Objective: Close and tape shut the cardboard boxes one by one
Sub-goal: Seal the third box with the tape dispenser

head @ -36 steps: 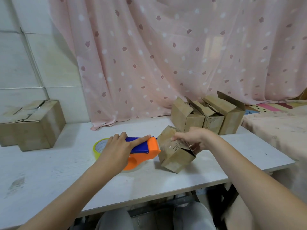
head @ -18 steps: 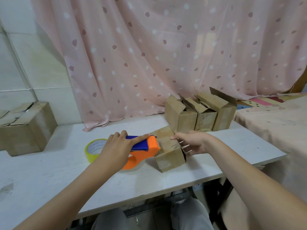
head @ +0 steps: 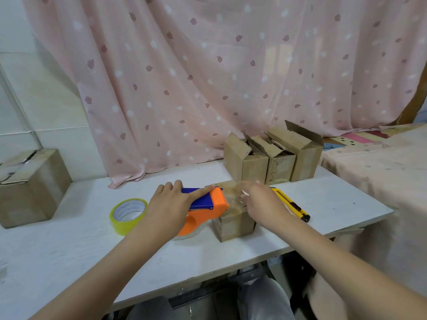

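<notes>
A small cardboard box (head: 233, 221) is sitting on the white counter (head: 69, 245) at lower centre of the frame, directly between the two hands. The left hand (head: 172, 204) is gripping the orange-and-blue tape dispenser (head: 205, 207), whose nose is lying against the box's left top edge. The right hand (head: 261, 202), blurred, fingers extended, is lying over the box's top, nearer the flaps.

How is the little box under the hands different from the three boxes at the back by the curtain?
The front box has its top flaps folded flat, with the right hand over it; the back boxes have flaps sticking up open. The front box looks shorter, the back boxes taller. All are plain brown cardboard on the table.
</notes>
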Demonstrator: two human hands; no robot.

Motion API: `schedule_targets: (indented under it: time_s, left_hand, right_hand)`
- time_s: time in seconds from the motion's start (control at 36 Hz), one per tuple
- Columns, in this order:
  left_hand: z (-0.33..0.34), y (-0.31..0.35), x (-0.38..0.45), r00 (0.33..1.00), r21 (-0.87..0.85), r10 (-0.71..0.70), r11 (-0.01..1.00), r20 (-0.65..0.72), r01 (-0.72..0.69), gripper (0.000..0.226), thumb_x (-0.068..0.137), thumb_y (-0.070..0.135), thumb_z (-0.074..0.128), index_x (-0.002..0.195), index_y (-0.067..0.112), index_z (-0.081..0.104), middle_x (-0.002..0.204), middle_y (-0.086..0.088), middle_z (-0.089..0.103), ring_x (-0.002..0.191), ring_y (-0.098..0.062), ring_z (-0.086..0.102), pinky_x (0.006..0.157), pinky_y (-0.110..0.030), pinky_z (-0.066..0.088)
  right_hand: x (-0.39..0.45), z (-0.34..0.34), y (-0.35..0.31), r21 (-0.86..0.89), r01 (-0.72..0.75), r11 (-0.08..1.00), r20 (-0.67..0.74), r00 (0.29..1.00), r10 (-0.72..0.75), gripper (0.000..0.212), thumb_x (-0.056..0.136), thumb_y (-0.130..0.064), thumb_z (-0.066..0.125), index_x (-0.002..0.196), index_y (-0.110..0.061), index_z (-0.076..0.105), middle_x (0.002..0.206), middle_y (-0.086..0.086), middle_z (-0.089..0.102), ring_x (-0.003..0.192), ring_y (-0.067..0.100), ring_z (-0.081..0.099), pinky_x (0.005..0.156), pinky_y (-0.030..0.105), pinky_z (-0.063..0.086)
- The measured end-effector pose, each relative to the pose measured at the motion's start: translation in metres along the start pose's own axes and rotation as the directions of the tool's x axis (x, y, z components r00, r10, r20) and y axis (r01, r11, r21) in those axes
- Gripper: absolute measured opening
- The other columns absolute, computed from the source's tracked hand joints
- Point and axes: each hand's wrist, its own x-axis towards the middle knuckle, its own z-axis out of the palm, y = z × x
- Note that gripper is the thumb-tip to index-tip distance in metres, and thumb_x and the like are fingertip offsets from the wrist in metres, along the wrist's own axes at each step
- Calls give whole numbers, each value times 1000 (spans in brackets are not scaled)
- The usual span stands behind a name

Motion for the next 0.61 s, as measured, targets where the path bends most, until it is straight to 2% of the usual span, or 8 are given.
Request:
schedule_targets:
  time_s: [0.08, 0.19, 0.28, 0.33, 0.39, 0.44, 0.56, 0.61]
  left_hand:
    - [-4, 1, 1, 1000, 17, 16, 1000, 7, -16, 96, 76, 16, 71, 152, 50, 22, 84, -5, 48, 71, -25, 48, 67, -33, 31]
    - [-10, 4, 0, 1000, -3, -1, 1000, -2, 1, 88, 96, 20, 48, 150, 53, -13, 106, -5, 44, 94, -25, 47, 79, -33, 28]
    - [-9, 5, 0, 1000, -30, -24, 999, -15, 24, 90, 93, 18, 53, 152, 53, -6, 98, -5, 42, 86, -25, 44, 76, -34, 28]
    - [-9, 4, -1, 999, -38, -33, 999, -15, 33, 91, 91, 17, 54, 151, 53, -4, 94, -4, 38, 82, -24, 40, 75, -34, 28]
    - [-8, 3, -2, 1000, -49, -20, 999, -21, 19, 92, 91, 17, 55, 151, 54, -3, 94, -4, 38, 82, -24, 40, 75, -34, 28]
    - [-7, 1, -2, 999, -56, 3, 998, -39, -5, 95, 85, 15, 62, 152, 53, 7, 90, -4, 43, 77, -24, 43, 71, -34, 29]
    - [3, -3, -4, 999, -42, 14, 999, -43, -16, 100, 71, 13, 73, 152, 48, 26, 79, -3, 41, 65, -22, 40, 63, -33, 29]
    - [6, -3, -4, 997, -53, 12, 998, -75, -16, 103, 64, 13, 77, 151, 45, 32, 76, -2, 40, 62, -21, 39, 61, -31, 29]
  right_hand:
    - [-15, 1, -6, -74, 216, 973, 40, 976, -214, 52, 100, -5, 42, 149, -23, 44, 157, -3, 40, 152, 20, 20, 116, 41, 35]
    - [-28, 8, -3, -80, 339, 938, 73, 940, -333, 45, 106, -39, 32, 147, -22, 42, 152, -4, 44, 145, 17, 33, 112, 40, 40]
    - [-31, 9, -3, -137, 365, 921, 94, 930, -354, 62, 102, -58, 27, 149, -19, 38, 154, -2, 40, 145, 17, 30, 114, 36, 38]
    - [-29, 12, -3, -198, 379, 904, 106, 925, -364, 73, 99, -62, 26, 157, -17, 23, 164, -1, 24, 153, 16, 14, 120, 26, 13]
    - [-26, 13, -2, -227, 381, 896, 105, 925, -366, 73, 102, -58, 31, 161, -18, 12, 167, -1, 13, 154, 14, 3, 114, 20, -2]
    - [-23, 14, -3, -237, 384, 893, 116, 923, -366, 72, 103, -55, 34, 161, -19, 10, 167, -2, 11, 154, 13, 1, 112, 19, -2]
    - [-21, 17, -6, -294, 336, 895, 130, 942, -310, 71, 103, -54, 33, 161, -21, 8, 168, -1, 10, 154, 14, 3, 119, 23, 11]
    - [-22, 22, -4, -319, 329, 889, 117, 944, -308, 71, 103, -54, 31, 161, -21, 7, 168, 0, 10, 154, 14, 4, 117, 20, 7]
